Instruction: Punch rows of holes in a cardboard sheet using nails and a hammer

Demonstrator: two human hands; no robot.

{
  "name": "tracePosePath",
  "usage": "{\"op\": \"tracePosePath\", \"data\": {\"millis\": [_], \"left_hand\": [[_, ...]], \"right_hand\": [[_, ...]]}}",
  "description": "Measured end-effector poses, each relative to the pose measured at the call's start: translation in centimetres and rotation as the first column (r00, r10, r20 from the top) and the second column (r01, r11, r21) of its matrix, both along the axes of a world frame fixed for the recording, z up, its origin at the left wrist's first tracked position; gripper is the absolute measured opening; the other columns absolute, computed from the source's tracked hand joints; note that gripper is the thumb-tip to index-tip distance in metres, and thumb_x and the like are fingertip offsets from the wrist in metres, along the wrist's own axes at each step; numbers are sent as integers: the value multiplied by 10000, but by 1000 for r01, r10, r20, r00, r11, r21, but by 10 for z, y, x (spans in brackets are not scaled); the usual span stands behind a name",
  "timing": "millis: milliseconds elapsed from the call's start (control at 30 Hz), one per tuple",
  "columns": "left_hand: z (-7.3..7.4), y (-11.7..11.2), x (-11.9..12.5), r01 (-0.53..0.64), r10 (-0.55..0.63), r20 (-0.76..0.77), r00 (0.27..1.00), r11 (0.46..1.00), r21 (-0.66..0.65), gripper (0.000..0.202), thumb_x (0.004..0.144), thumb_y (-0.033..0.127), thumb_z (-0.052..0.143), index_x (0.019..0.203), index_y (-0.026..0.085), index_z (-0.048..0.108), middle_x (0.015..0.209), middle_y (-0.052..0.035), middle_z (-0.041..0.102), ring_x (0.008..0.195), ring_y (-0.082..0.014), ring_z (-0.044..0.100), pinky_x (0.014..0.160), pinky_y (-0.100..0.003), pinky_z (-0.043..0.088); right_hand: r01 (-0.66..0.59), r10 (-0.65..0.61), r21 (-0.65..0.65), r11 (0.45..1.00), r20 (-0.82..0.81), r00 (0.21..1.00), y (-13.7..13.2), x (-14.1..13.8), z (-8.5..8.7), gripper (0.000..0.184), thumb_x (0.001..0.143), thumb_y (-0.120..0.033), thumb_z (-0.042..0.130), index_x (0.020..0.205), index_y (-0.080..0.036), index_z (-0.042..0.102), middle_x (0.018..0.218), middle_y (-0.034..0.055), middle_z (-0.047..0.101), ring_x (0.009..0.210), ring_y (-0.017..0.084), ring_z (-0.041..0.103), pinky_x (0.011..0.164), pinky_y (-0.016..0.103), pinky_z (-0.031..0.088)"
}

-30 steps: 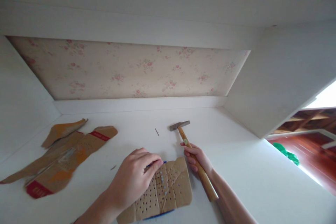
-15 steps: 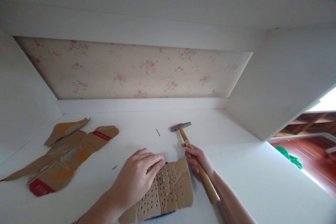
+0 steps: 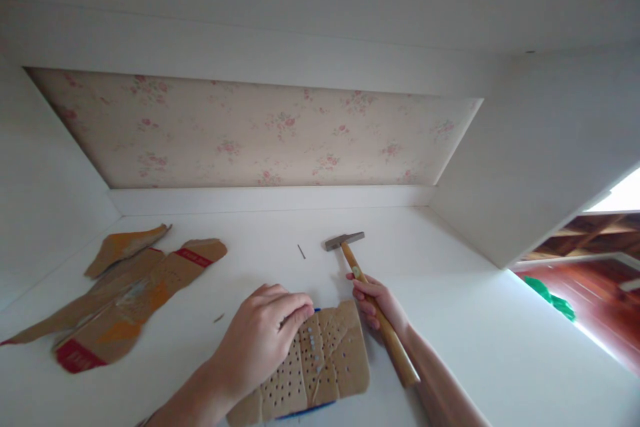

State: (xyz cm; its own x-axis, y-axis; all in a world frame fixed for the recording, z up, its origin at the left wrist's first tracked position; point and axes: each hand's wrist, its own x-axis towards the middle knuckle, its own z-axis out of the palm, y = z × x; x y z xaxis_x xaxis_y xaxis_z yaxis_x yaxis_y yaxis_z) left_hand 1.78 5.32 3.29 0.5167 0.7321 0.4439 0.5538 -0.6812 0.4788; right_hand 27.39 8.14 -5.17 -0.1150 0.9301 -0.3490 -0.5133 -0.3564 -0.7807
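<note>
My right hand (image 3: 375, 303) is closed around the wooden handle of a hammer (image 3: 387, 327). The metal head points away from me, over the white surface. In front of me lies a brown cardboard piece (image 3: 345, 363) pierced with many small holes, with blue edges peeking out from beneath it. A short row of pale dots runs down its middle. At its upper left edge is my left hand (image 3: 267, 333), with thumb and forefinger pressed together. What these fingers grip is hidden. Beyond the cardboard, left of the hammer head, lies a thin dark nail (image 3: 301, 251).
Torn cardboard pieces (image 3: 145, 300) with red and orange patches lie at the left. A small brown scrap (image 3: 219, 317) is near my left wrist. White panels (image 3: 540, 147) enclose the surface, with flowered wallpaper (image 3: 280, 140) behind. Something green (image 3: 550, 297) shows below, at the right.
Both hands, the hammer and the cardboard stay in almost the same place. The camera view has shifted only slightly.
</note>
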Motion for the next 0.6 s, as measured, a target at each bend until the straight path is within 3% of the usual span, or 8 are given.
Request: {"op": "tracePosePath", "data": {"millis": [467,600], "left_hand": [[1,0,1,2,-2,-8,1000,1000,-6,176,980,276,544,876,236,680,772,21,713,736,-161,655,730,-292,480],[9,-5,-2,21,-23,66,998,999,30,161,982,264,542,908,235,681,765,15,702,727,-153,646,722,-284,491]], "right_hand": [[0,0,-7,1000,-9,1000,1,-1,2,246,732,-248,730,940,-172,622,542,-104,499,297,15,305,198,117,306],[4,-4,-8,1000,-7,1000,0,-2,4,229,745,-246,716,940,-174,620,539,-105,495,291,15,305,197,116,307]]}}
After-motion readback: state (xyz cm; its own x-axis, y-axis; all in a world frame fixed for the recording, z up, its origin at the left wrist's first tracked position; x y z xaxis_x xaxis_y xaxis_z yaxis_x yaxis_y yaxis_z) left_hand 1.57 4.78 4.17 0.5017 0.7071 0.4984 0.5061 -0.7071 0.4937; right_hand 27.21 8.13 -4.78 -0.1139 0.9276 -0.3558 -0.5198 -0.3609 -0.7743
